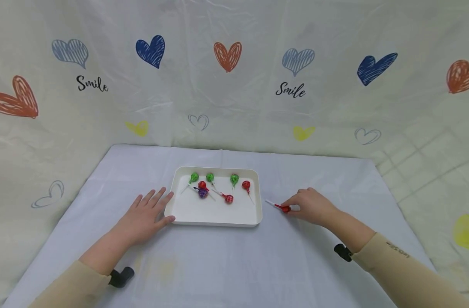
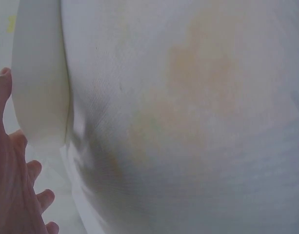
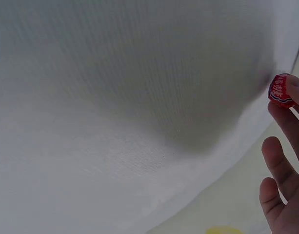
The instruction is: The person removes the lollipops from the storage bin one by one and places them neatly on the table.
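Observation:
My right hand (image 1: 313, 207) pinches a red-wrapped lollipop (image 1: 284, 208) by its round head, thumb on one side and forefinger on the other. Its white stick points left toward the tray. In the right wrist view the red wrapper (image 3: 281, 90) shows white lettering, and the other fingers are spread away from it. The white tray (image 1: 215, 217) lies at the middle of the table. With fingers spread, my left hand (image 1: 143, 220) rests at the tray's left end, thumb and fingertips at the rim. The tray's wall (image 2: 42, 73) stands beside that hand in the left wrist view.
Inside the tray lie several lollipops: green ones (image 1: 234, 179), red ones (image 1: 228, 199) and a purple one (image 1: 203, 193), mostly toward the back. A white cloth (image 1: 219, 265) covers the table. Behind it hangs a curtain (image 1: 253, 107) printed with hearts.

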A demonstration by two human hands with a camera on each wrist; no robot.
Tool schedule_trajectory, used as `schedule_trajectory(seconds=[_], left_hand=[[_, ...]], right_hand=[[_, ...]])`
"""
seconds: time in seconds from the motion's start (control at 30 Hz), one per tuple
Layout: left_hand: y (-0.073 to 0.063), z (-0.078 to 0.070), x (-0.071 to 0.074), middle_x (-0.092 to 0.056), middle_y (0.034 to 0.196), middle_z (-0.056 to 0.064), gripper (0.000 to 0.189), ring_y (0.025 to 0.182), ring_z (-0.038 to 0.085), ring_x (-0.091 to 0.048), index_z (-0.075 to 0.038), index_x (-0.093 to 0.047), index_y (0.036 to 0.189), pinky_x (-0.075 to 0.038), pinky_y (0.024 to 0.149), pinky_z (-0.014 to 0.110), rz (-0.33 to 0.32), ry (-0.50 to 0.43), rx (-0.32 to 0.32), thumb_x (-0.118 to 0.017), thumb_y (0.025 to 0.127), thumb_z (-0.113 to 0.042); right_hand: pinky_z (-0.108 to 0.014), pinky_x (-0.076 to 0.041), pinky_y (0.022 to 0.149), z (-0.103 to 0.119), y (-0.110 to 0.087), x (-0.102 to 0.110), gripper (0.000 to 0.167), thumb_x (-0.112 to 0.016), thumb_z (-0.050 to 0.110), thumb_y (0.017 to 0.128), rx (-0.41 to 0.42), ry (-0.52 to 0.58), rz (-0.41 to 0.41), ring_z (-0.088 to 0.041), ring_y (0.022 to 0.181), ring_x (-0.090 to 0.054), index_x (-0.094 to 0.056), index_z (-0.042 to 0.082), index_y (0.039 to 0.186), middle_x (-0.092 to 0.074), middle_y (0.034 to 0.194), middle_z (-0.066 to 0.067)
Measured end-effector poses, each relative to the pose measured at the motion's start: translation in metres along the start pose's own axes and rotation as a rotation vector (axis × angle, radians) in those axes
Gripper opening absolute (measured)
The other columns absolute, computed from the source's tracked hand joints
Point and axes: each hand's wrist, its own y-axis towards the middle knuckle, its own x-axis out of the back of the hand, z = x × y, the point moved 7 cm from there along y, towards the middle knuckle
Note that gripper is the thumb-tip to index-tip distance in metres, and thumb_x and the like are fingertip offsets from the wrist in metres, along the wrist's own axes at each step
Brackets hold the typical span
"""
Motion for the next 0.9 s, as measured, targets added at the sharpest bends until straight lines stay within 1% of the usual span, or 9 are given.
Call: schedule_trajectory(seconds=[0.17, 0.23, 0.4, 0.53, 0.73, 0.9], left_hand=[[-0.0004, -0.0011, 0.0012, -0.019, 0.164, 0.014, 0.082, 0.148, 0.043, -0.016, -0.017, -0.024, 0.159, -0.008, 0.116, 0.065, 0.002, 0.0, -0.002, -0.047, 0.096, -0.064], [-0.0004, -0.0007, 0.0011, -0.018, 0.164, 0.014, 0.083, 0.148, 0.043, -0.016, -0.017, -0.024, 0.159, -0.008, 0.116, 0.064, 0.001, 0.0, -0.002, -0.046, 0.096, -0.066], [-0.0003, 0.0003, 0.0003, -0.017, 0.164, 0.014, 0.084, 0.148, 0.042, -0.015, -0.017, -0.023, 0.159, -0.008, 0.117, 0.064, 0.001, -0.005, -0.002, -0.045, 0.095, -0.067], [0.0002, 0.0007, -0.0002, -0.018, 0.164, 0.014, 0.084, 0.148, 0.043, -0.015, -0.017, -0.023, 0.159, -0.008, 0.116, 0.065, -0.001, -0.007, -0.003, -0.045, 0.095, -0.067], [0.0004, 0.0017, -0.0014, -0.018, 0.164, 0.013, 0.083, 0.148, 0.043, -0.015, -0.018, -0.024, 0.159, -0.008, 0.117, 0.064, -0.005, -0.008, -0.002, -0.048, 0.096, -0.065], [0.0009, 0.0015, -0.0013, -0.018, 0.164, 0.014, 0.084, 0.148, 0.043, -0.015, -0.017, -0.024, 0.159, -0.008, 0.116, 0.065, -0.005, -0.009, -0.002, -0.047, 0.095, -0.066]], right_hand=[[-0.035, -0.048, 0.075, -0.0017, -0.0002, -0.0054, 0.027, -0.081, 0.018, 0.082, 0.001, 0.019, 0.013, -0.013, 0.083, -0.059, -0.079, 0.024, 0.108, -0.072, 0.094, 0.015], [-0.035, -0.049, 0.076, -0.0016, -0.0005, -0.0061, 0.028, -0.081, 0.017, 0.083, 0.002, 0.045, 0.018, -0.014, 0.086, -0.06, -0.079, 0.023, 0.11, -0.073, 0.095, 0.014], [-0.041, -0.053, 0.085, -0.0018, -0.0021, -0.0021, 0.033, -0.079, 0.016, 0.084, -0.007, 0.097, 0.025, -0.021, 0.099, -0.064, -0.075, 0.02, 0.117, -0.073, 0.107, 0.007], [-0.045, -0.053, 0.089, -0.0043, -0.0029, 0.0021, 0.036, -0.079, 0.019, 0.085, -0.025, 0.093, 0.029, -0.025, 0.106, -0.064, -0.074, 0.02, 0.12, -0.072, 0.115, 0.003], [-0.045, -0.053, 0.09, -0.0064, -0.0021, 0.0026, 0.035, -0.079, 0.023, 0.084, -0.055, 0.109, 0.034, -0.025, 0.106, -0.064, -0.075, 0.019, 0.119, -0.072, 0.113, 0.002], [-0.045, -0.054, 0.088, -0.0079, 0.0003, -0.0027, 0.033, -0.08, 0.025, 0.085, -0.098, 0.114, 0.05, -0.023, 0.104, -0.065, -0.075, 0.02, 0.117, -0.072, 0.109, 0.005]])
